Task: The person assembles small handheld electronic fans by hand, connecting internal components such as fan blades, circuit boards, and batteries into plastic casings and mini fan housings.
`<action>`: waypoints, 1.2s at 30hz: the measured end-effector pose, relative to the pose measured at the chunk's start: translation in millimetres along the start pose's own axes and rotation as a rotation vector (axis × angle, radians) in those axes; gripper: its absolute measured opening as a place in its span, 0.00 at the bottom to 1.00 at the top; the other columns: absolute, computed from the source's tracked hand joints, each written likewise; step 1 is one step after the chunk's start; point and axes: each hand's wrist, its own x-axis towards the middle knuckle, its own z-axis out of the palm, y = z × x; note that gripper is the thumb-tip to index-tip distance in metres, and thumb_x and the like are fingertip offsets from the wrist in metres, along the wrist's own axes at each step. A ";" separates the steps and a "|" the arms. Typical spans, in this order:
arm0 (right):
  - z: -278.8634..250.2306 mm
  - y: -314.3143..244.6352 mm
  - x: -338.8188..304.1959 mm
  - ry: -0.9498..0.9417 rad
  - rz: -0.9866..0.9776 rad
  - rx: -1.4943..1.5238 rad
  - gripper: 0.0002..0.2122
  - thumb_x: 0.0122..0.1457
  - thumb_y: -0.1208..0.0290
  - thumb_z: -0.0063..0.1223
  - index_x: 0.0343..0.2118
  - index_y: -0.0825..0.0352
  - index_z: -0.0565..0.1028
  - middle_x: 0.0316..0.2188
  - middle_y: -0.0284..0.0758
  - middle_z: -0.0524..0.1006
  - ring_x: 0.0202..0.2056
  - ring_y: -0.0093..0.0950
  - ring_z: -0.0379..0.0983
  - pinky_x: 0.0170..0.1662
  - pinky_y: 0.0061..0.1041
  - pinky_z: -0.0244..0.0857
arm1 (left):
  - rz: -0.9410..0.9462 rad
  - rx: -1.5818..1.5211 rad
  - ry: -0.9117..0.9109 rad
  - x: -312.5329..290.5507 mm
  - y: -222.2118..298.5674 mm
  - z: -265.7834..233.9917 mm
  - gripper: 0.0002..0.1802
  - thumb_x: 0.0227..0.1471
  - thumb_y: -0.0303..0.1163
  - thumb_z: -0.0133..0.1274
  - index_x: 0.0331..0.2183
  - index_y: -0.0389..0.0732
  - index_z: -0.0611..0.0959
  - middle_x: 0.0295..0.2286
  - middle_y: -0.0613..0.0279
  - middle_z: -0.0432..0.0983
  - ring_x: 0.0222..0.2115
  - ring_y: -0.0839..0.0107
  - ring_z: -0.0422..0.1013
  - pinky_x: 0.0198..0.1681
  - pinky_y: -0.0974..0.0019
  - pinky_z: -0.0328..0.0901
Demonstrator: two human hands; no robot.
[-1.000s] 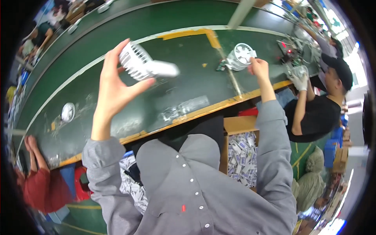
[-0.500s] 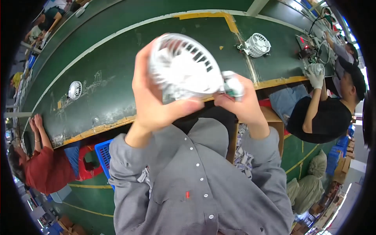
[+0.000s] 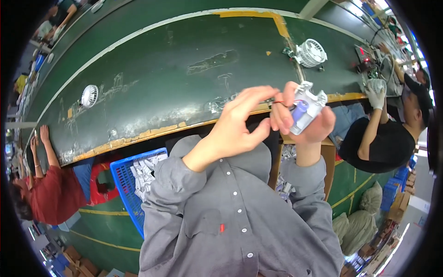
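White plastic battery housing [image 3: 314, 105] rests in my right hand [image 3: 315, 132], its open face turned up toward me; that hand is closed around it, fingers curled over the ten-o'clock side and thumb at three. My left hand [image 3: 235, 122] is just beside it at nine o'clock, thumb spread away from the fingers, the fingertips by a thin red wire [image 3: 279, 102] (whether they pinch it, I cannot tell).

Inside the housing lies a smooth purple cylindrical cell [image 3: 300, 111], and the far end forms a scooped notch between two stubby prongs. At twelve o'clock from the housing, well apart, a slatted white fan cage [image 3: 311, 53] stands on the scuffed dark green worktop [image 3: 184, 92], a small green circuit board [image 3: 288, 52] beside it. Far off at nine o'clock lies a round, ribbed white fan part [image 3: 90, 96]. At eight, a perforated blue plastic basket [image 3: 123, 182] holds pale packets [image 3: 144, 173]; near six is a brown cardboard box [image 3: 329, 168].
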 end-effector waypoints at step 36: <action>23.4 26.7 -57.4 0.109 0.532 -0.189 0.10 0.58 0.72 0.53 0.35 0.76 0.79 0.20 0.32 0.76 0.13 0.13 0.60 0.16 0.15 0.50 | 0.148 -0.039 -0.117 -35.2 21.3 -30.1 0.12 0.37 0.19 0.59 0.30 0.39 0.87 0.28 0.60 0.82 0.26 0.68 0.78 0.27 0.72 0.72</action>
